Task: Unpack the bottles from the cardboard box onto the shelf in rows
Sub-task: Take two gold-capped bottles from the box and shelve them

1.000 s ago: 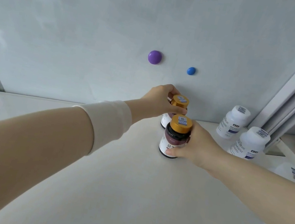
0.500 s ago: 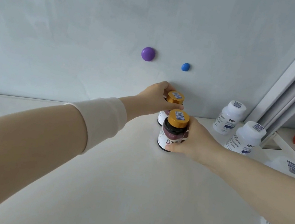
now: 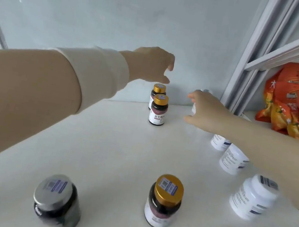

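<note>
Two dark bottles with gold caps stand one behind the other at the back of the white shelf [image 3: 110, 146]: the front one [image 3: 158, 110] and the rear one [image 3: 158, 92]. My left hand [image 3: 154, 66] hovers just above the rear bottle, fingers loose, holding nothing. To the right of the front bottle, my right hand [image 3: 203, 110] is apart from it, thumb and fingers spread, empty. A third gold-capped bottle [image 3: 164, 201] and a dark jar with a grey lid [image 3: 56, 204] stand near the shelf's front edge. The cardboard box is out of view.
Several white bottles [image 3: 254, 196] line the shelf's right side, partly under my right arm. Orange snack bags [image 3: 298, 105] lie in the neighbouring bay beyond a white upright post [image 3: 255, 52]. A pale back wall closes the shelf.
Both hands have let go of the two gold-capped bottles and drawn back, the left upward, the right to the right. The view has pulled back, showing the shelf's front.
</note>
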`<state>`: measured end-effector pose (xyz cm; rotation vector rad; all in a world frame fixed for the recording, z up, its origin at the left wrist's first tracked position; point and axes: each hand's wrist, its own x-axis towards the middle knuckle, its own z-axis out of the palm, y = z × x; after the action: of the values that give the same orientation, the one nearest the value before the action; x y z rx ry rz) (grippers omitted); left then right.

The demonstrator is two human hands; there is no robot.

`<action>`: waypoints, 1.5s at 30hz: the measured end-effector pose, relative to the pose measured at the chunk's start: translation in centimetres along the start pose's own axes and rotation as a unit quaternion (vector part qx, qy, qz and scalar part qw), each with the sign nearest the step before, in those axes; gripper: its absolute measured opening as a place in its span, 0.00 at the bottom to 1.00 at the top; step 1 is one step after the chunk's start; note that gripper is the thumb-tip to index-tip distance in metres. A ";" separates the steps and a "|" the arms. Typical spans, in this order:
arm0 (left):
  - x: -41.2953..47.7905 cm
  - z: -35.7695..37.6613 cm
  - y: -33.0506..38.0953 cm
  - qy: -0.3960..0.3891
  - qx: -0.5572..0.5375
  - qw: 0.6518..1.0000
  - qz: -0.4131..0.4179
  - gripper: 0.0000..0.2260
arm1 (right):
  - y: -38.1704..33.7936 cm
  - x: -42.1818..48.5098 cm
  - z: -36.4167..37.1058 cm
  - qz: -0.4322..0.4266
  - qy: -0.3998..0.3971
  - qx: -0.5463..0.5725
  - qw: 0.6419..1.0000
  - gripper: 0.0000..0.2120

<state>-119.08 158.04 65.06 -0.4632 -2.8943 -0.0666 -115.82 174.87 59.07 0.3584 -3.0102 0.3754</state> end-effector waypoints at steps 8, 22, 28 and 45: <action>-15.1 -2.7 7.6 0.034 0.271 0.962 0.006 0.18 | -0.6 -14.2 -2.2 -0.075 0.066 -0.096 0.990 0.23; -33.5 1.3 18.0 -0.025 0.228 0.971 0.064 0.17 | -0.8 -35.7 1.5 -0.026 0.019 -0.125 0.992 0.21; -39.0 10.8 19.5 -0.120 0.174 0.973 0.097 0.18 | 1.5 -42.5 9.9 0.048 -0.030 -0.120 0.991 0.21; -44.4 35.5 33.6 -0.329 0.132 0.908 0.223 0.17 | 13.6 -58.4 30.7 0.157 -0.223 -0.103 0.957 0.17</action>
<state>-74.32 179.20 21.30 -1.2878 -3.2375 0.6680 -64.30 192.85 19.59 -0.0698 -3.5130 -0.0116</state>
